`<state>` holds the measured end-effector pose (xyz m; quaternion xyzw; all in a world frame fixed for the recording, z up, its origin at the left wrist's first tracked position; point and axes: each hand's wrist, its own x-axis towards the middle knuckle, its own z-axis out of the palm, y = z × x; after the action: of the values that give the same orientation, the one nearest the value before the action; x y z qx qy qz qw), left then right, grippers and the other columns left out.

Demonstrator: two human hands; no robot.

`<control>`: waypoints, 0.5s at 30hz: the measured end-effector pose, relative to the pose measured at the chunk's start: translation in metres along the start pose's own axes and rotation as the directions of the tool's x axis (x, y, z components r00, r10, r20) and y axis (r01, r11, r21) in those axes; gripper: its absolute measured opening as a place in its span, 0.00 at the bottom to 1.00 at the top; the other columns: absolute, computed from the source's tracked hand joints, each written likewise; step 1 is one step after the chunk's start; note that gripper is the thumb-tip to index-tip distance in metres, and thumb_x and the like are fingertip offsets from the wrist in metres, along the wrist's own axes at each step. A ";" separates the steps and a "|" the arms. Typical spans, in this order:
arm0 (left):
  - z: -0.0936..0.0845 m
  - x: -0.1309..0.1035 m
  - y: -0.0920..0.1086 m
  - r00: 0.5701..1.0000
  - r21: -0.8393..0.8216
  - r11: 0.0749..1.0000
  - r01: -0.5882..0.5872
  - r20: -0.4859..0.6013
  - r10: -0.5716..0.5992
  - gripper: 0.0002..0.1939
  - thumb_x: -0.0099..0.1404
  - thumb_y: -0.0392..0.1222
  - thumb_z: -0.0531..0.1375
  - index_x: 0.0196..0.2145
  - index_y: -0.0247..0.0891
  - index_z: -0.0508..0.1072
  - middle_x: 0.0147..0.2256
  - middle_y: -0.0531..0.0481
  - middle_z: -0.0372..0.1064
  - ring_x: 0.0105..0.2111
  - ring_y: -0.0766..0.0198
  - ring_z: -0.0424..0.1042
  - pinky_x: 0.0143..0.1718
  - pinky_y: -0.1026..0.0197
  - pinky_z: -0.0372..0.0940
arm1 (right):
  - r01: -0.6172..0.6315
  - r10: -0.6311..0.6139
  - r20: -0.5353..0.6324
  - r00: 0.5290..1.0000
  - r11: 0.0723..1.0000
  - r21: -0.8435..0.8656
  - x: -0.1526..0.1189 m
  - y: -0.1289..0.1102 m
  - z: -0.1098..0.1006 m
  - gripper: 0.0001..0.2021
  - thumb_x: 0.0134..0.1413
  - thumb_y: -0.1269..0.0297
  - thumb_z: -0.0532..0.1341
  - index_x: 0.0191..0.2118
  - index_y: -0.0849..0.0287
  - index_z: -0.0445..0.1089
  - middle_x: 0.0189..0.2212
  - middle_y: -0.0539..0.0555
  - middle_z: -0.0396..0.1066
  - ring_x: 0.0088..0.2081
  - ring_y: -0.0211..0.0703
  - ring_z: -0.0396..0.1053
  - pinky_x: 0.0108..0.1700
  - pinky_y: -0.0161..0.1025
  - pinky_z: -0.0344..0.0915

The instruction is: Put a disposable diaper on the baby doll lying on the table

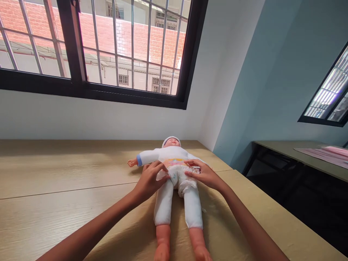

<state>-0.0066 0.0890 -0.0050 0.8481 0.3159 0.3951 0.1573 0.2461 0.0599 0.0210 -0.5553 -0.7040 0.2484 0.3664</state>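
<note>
A baby doll [174,154] in a white top and cap lies on its back on the wooden table [54,214], its feet toward me. Round its hips is a white diaper [178,174] with a coloured print, worn over the white leg parts. My left hand [153,177] has thumb and fingers bent together on the diaper's left edge, gripping it. At the other side my right hand [202,174] holds the diaper's edge between thumb and fingers. The exact fingertip contact on that side is partly hidden.
A barred window [130,47] with a black frame is in the wall beyond the table. To the right, past a gap, stands a second table [274,152] with pink cloth [323,155] on it. The doll's outstretched arm [148,156] reaches left across the tabletop.
</note>
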 end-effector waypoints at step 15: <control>-0.001 0.000 0.001 1.000 0.026 1.000 -0.004 0.019 0.004 0.04 0.64 0.37 0.56 0.37 0.40 0.69 0.41 0.47 0.69 0.41 0.56 0.69 0.42 0.55 0.63 | 0.131 -0.160 -0.064 0.985 0.934 -0.332 -0.003 -0.033 0.020 0.07 0.56 0.60 0.60 0.30 0.57 0.67 0.33 0.52 0.71 0.38 0.47 0.69 0.41 0.43 0.63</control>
<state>-0.0066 0.0878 -0.0039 0.8545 0.3180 0.3830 0.1483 0.2107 0.0491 0.0328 -0.5653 -0.7574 0.0753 0.3180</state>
